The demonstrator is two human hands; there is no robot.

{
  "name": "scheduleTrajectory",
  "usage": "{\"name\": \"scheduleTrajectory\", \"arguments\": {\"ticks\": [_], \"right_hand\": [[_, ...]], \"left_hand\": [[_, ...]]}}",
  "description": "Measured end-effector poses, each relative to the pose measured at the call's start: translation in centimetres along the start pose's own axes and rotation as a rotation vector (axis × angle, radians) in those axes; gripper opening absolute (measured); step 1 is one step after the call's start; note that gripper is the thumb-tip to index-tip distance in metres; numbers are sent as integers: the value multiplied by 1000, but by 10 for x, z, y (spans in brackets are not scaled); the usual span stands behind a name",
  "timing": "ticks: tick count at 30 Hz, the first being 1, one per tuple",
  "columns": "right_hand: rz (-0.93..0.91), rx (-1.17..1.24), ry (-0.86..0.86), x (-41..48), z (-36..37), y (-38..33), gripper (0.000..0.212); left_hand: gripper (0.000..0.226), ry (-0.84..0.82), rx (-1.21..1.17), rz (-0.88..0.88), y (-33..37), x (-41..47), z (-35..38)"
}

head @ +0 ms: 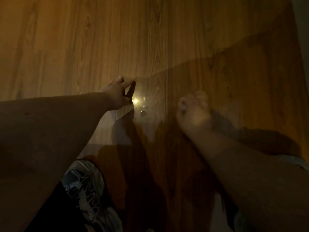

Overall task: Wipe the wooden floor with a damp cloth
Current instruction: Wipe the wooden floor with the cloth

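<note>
Bracing on the wooden floor with spread left hand; right hand curled, blurred, grip impossible to tell, cloth nowhere visible. Could slip on damp boards, miss patches in dimness.

Ahead the wooden floor lies open. Nearer us, our left hand propped on it, a small round object and our shoe stand in the way.

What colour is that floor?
Orange-brown with wood grain; the floor shows best in the head view.
</note>
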State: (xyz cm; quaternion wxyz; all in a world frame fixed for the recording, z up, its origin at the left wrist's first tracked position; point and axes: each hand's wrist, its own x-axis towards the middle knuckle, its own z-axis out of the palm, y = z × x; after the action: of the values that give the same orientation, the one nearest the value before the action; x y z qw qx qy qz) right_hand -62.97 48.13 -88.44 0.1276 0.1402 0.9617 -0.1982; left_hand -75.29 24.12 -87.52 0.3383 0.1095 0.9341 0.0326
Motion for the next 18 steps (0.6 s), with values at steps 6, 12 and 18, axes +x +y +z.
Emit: {"name": "scheduleTrajectory", "arguments": {"ticks": [6, 12, 18], "right_hand": [[-774, -53, -352, -57, 69, -73, 53], [-154, -120, -26, 31, 23, -17, 56], [-176, -132, -50, 31, 31, -47, 64]], "left_hand": [[83, -4, 226, 0, -10, -4, -10], [85, 3, 266, 2, -6, -8, -12], [87, 6, 244, -3, -6, -7, -13]]}}
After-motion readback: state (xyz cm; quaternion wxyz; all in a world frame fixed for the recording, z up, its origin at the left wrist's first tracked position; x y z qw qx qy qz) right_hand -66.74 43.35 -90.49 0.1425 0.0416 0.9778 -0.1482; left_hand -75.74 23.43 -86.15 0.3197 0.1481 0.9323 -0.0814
